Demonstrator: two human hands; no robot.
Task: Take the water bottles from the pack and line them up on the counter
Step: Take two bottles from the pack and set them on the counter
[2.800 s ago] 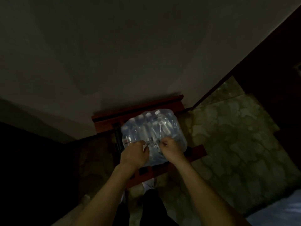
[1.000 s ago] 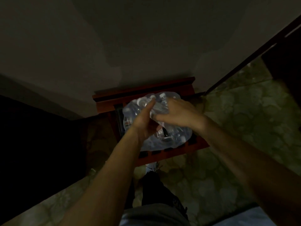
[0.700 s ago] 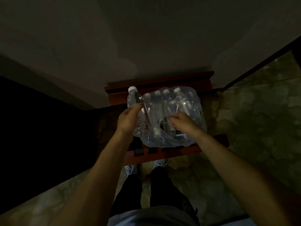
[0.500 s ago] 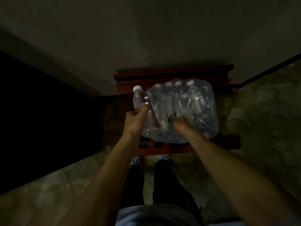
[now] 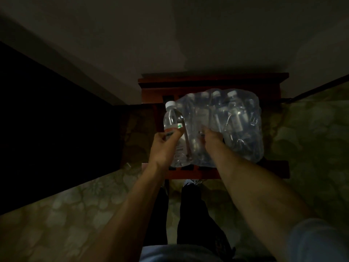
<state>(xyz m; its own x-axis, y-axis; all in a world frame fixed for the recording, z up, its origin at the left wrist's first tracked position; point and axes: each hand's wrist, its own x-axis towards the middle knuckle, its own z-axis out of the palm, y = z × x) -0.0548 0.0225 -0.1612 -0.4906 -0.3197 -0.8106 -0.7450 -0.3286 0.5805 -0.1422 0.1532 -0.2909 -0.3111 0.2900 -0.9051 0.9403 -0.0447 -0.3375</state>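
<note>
Plastic wrap, clear and crinkled, covers the pack [image 5: 226, 127] of water bottles, which sits on a reddish slatted wooden stand [image 5: 213, 83] against the wall. White caps show through the wrap along the far edge. At the pack's left side one bottle [image 5: 172, 118] is partly out of the wrap, tilted, its white cap pointing away and its label (with a small green mark) just above the thumb. The left hand [image 5: 164, 146] is clenched around that bottle's lower body. The right hand [image 5: 213, 138] presses on the near side of the pack, fingers dug into the wrap; whether it grips the film or a bottle beneath is too dim to tell. Patterned floor [image 5: 311, 138] surrounds the stand, and the person's dark trousers [image 5: 190, 208] show below.
</note>
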